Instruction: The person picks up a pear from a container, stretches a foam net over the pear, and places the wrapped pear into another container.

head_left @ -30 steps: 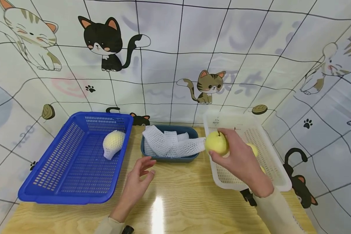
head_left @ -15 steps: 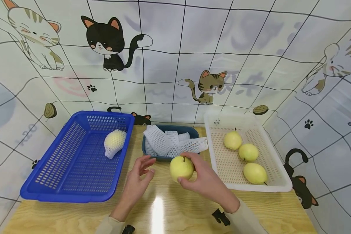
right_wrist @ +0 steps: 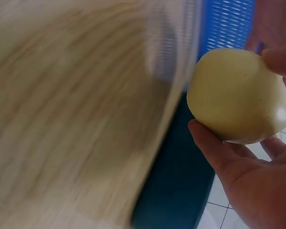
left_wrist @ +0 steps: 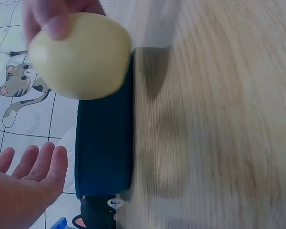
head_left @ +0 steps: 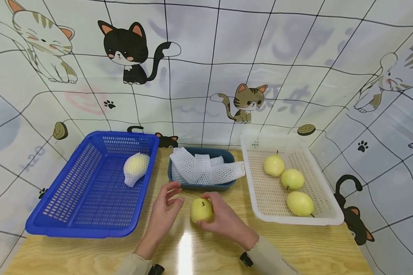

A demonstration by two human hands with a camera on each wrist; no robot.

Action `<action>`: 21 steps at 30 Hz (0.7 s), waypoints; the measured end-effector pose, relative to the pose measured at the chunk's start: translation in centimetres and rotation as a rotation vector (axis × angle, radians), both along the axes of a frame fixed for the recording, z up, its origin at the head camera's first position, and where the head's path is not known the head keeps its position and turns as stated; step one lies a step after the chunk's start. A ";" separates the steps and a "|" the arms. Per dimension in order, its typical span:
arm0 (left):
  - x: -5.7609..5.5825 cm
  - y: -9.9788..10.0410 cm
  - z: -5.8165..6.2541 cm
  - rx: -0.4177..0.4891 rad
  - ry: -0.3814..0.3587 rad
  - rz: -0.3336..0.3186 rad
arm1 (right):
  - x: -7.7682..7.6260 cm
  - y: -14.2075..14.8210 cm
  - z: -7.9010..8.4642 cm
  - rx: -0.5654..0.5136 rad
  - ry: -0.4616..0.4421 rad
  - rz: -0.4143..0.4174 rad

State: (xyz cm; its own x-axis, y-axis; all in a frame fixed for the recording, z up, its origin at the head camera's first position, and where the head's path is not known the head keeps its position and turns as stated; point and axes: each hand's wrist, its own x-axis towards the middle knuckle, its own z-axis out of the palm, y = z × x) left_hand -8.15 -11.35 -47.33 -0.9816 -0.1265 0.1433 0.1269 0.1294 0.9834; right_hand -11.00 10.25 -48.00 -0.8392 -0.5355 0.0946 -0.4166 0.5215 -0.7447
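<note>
A round yellow-green pear (head_left: 201, 211) with a short stem is in my right hand (head_left: 225, 219), gripped between thumb and fingers. In the right wrist view, the fingers curl around the lower side of the pear (right_wrist: 238, 95). Just to its left, my left hand (head_left: 165, 208) holds nothing, its fingers loosely bent. Behind both hands is a dark teal bin (head_left: 206, 187) with several white foam net sleeves (head_left: 187, 166). One sleeve hangs over the bin's right end. The left wrist view shows the pear (left_wrist: 81, 57) above the table surface, its shadow apart from it.
To the right stands a white basket (head_left: 261, 217) with three bare pears (head_left: 292, 179). A blue basket (head_left: 86, 232) on the left holds one pear in a foam net sleeve (head_left: 136, 168). Everything stands on a wood-grain table (head_left: 289, 244) backed by a cat-patterned sheet (head_left: 192, 76).
My right hand has carried the pear left and down, from over the white basket to in front of the teal bin beside my left hand. The left hand has barely moved.
</note>
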 end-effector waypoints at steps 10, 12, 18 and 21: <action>-0.2 0.2 -0.2 0.026 -0.009 -0.009 | -0.3 0.0 -1.4 0.059 0.029 0.048; -0.1 0.2 -0.1 0.029 -0.024 -0.014 | -0.3 0.1 -1.5 0.075 0.027 0.065; -0.1 0.1 0.3 0.062 -0.041 -0.036 | -0.3 0.1 -1.7 0.101 0.052 0.104; -0.1 0.1 0.5 0.071 -0.039 -0.047 | -0.3 0.2 -1.8 0.104 0.065 0.109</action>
